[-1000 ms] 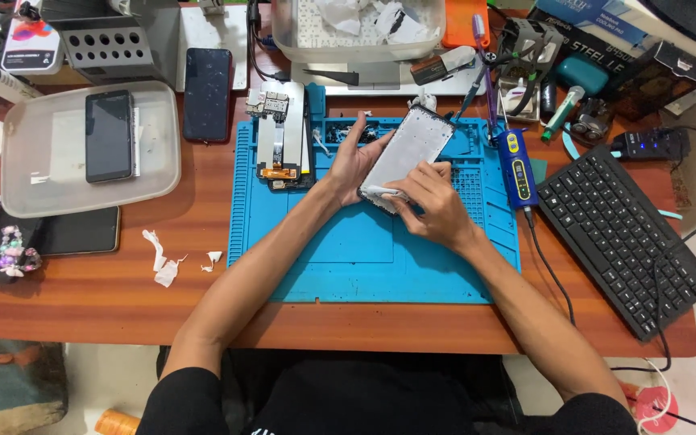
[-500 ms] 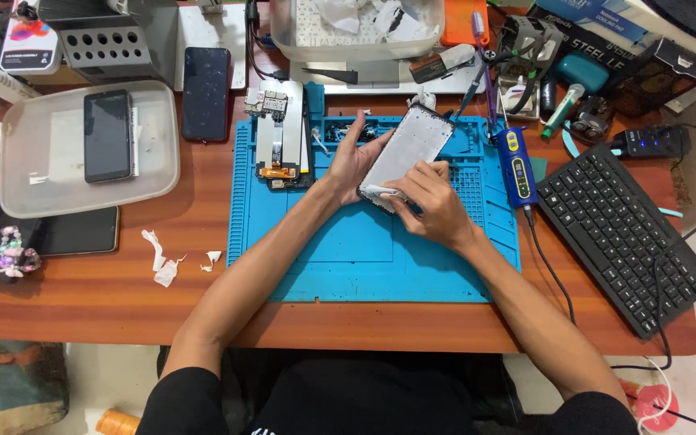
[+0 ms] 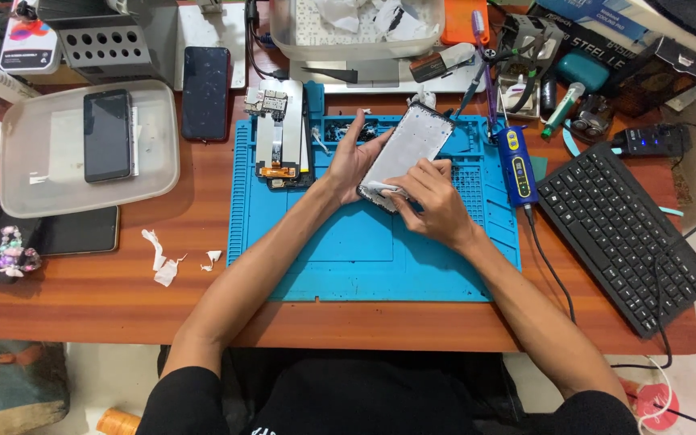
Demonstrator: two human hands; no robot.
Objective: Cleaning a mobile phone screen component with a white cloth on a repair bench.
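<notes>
A mat (image 3: 348, 258) lies at the middle of the tabletop (image 3: 122, 298), reaching toward its front edge. Over the mat's back half, the left hand (image 3: 352, 157) and right hand (image 3: 432, 201) hold a phone frame (image 3: 406, 153) between them. A disassembled phone (image 3: 282, 133) rests on the mat's back left corner. A tray (image 3: 82, 193) near the left edge holds a phone (image 3: 107, 134). A keyboard (image 3: 626, 234) lies by the right edge, paper scraps (image 3: 163, 262) left of the mat.

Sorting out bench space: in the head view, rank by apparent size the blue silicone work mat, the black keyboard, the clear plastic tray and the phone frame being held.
1. Blue silicone work mat
2. Black keyboard
3. Clear plastic tray
4. Phone frame, held between the left hand and right hand; it sits nearer the camera, yet looks smallest.
</notes>
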